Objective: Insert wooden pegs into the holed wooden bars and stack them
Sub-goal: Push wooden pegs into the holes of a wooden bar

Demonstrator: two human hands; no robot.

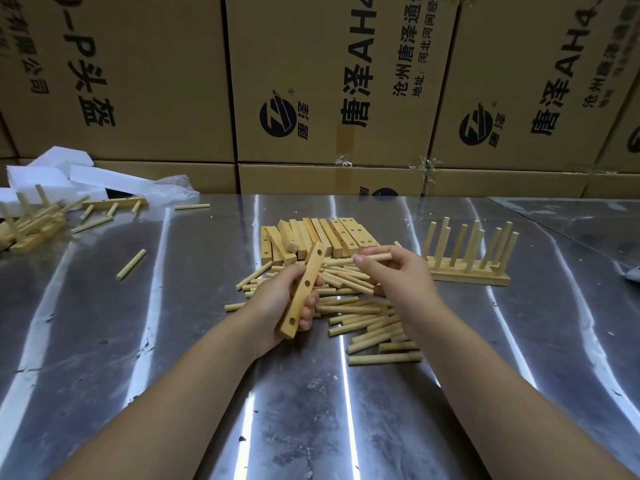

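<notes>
From my remote seat I see the left hand [282, 299] clenched round a holed bar [300, 299] at its lower half. The bar tilts up and away, lifted over the middle of the steel table [173, 341], with 3 holes showing along its face. The right hand [394, 275] pinches 1 peg [375, 257] between thumb and fingers. That peg lies roughly level, its left end close to the bar's top hole but not in it.

Under both hands a loose pile of pegs [356, 306] sprawls across the table's centre. Just behind it, toward the far edge, spare bars [325, 237] lie packed side by side. To the right of the pile a finished rack [467, 268] stands with its pegs upright. It looks like 2 bars set together, though the angle leaves me unsure. At the left edge more pegged bars [31, 220] lie heaped, and a single peg [131, 264] rests alone between them and the pile. White foam blocks [62, 174] sit in the far-left corner. Printed cardboard boxes [156, 81] wall off the far edge.
</notes>
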